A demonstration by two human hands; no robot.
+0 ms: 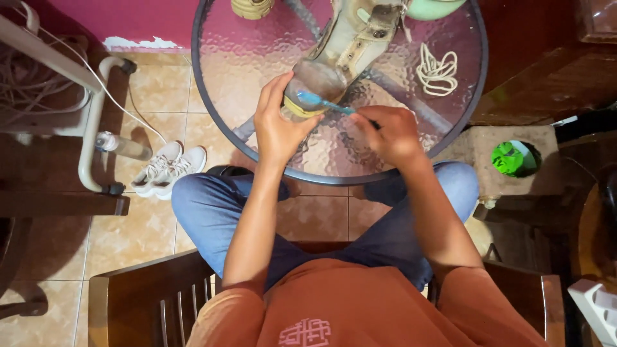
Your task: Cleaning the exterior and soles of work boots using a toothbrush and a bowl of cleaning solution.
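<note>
A worn beige shoe [350, 38] lies on the round glass table [257, 51], its grey toe cap pointing toward me. My left hand [277, 122] grips the toe end of the shoe. My right hand [392, 133] holds a blue toothbrush [321, 101], and its bristle end rests against the toe cap near the yellowish sole edge. Pale shoelaces [437, 69] lie coiled on the glass to the right of the shoe.
A second shoe [252, 8] and a green bowl [434, 8] sit at the table's far edge. A pair of white sneakers [168, 168] stands on the tiled floor at left, beside a metal rack [90, 122]. A green object [508, 158] lies at right. I sit on a wooden chair [148, 295].
</note>
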